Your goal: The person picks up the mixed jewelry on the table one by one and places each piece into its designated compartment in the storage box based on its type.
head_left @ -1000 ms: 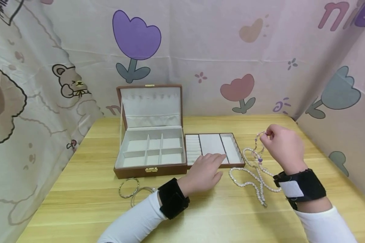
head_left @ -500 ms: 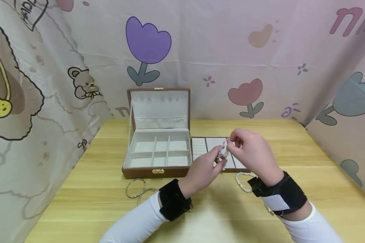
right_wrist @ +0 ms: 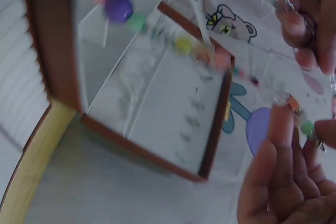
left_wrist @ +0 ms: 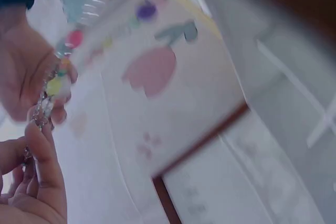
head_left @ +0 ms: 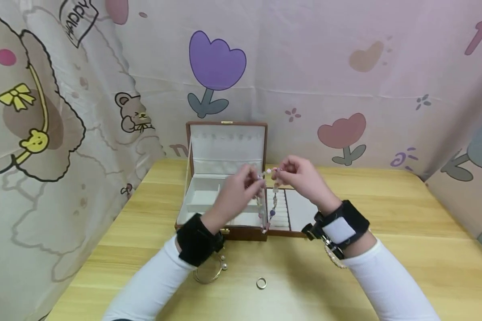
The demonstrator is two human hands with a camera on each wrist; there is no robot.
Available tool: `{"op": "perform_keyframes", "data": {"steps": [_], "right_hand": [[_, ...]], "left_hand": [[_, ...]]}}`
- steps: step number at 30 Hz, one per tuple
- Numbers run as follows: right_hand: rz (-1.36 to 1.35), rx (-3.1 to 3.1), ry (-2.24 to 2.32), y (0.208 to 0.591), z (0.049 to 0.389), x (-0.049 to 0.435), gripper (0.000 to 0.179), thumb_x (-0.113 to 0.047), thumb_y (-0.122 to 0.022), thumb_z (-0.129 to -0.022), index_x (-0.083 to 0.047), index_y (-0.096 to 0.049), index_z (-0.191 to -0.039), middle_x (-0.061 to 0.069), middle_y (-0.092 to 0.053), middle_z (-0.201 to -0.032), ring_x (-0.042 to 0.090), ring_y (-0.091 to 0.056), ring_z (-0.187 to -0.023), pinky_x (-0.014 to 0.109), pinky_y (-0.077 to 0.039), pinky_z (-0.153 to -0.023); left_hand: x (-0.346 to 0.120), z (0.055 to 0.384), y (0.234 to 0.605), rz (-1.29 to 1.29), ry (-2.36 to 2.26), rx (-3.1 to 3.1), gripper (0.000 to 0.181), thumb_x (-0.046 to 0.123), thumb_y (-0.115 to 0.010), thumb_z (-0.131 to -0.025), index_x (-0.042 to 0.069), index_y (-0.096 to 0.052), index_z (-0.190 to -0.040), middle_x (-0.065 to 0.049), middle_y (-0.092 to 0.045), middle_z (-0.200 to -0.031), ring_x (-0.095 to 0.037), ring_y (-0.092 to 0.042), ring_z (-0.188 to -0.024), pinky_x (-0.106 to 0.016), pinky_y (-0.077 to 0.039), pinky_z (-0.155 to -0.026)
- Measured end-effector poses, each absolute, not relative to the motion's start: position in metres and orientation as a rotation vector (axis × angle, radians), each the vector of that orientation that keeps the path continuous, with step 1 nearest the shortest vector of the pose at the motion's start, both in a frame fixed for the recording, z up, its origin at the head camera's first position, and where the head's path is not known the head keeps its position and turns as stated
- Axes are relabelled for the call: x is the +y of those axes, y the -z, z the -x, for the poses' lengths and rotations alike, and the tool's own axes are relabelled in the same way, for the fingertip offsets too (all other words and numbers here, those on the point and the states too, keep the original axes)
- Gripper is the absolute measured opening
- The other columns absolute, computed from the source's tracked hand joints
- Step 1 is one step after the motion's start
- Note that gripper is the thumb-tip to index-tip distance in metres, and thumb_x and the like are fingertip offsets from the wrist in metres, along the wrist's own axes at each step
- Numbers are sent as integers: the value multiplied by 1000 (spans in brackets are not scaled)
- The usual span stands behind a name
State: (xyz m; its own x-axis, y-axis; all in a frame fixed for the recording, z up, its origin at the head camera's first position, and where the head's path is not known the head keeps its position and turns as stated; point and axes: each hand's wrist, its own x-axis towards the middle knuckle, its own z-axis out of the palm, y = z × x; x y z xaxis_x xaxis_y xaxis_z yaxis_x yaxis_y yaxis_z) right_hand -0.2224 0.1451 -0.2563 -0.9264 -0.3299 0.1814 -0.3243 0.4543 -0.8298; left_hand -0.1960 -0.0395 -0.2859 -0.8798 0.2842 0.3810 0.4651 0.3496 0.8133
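Head: beaded strand (head_left: pixel 272 213) between hands (head_left: pixel 234 192) (head_left: pixel 307 182), apparently.

Over my remote feed I count two hands mid-frame, one left hand (head_left: pixel 234 196) and one right hand (head_left: pixel 307 180); two black wristbands (head_left: pixel 197 240); one beaded strand (head_left: pixel 275 200); one box (head_left: pixel 245 233) and one tray (head_left: pixel 303 207) at centre; lower down, one ring (head_left: pixel 261 288), one visible bangle (head_left: pixel 205 283), one partly hidden pearl strand (head_left: pixel 334 258).
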Motion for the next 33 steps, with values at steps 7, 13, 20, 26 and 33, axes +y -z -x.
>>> {"op": "perform_keyframes", "data": {"steps": [7,13,20,26,33], "right_hand": [[630,2599,1688,250,262,112,11,-4,-55,-89,-2,-46,-94,15,-63,-86,12,-59,-71,23,-48,-66],[629,2566,1760,258,284,96,13,0,-57,-87,-4,-45,-85,5,-57,-76,10,-54,-68,21,-46,-62],[514,2613,1701,264,304,80,18,-3,-51,-90,3,-56,-106,14,-60,-101,19,-56,-89,28,-47,-79],[477,2586,1599,265,321,65,43,-10,-43,-95,-4,-40,-138,14,-40,-143,29,-47,-119,39,-41,-95],[457,2523,1521,266,326,59,51,-11,-42,-96,-5,-28,-144,13,-24,-152,31,-26,-138,44,-27,-112]], "left_hand": [[-75,236,259,543,1421,-2426,8,11,-60,-88,4,-56,-90,-11,-68,-85,-22,-66,-75,-26,-54,-65],[-90,265,255,478,1139,-2515,14,10,-55,-91,4,-64,-99,-11,-69,-95,-19,-66,-85,-25,-51,-66],[-96,296,259,449,1062,-2615,30,8,-43,-95,3,-57,-122,-14,-63,-116,-22,-61,-94,-26,-45,-62],[-92,320,256,373,1092,-2682,36,9,-38,-96,6,-50,-130,-11,-52,-133,-23,-55,-106,-36,-48,-88],[-89,336,271,368,1175,-2771,40,8,-36,-96,3,-44,-135,-15,-45,-139,-27,-51,-113,-36,-46,-92]]}}
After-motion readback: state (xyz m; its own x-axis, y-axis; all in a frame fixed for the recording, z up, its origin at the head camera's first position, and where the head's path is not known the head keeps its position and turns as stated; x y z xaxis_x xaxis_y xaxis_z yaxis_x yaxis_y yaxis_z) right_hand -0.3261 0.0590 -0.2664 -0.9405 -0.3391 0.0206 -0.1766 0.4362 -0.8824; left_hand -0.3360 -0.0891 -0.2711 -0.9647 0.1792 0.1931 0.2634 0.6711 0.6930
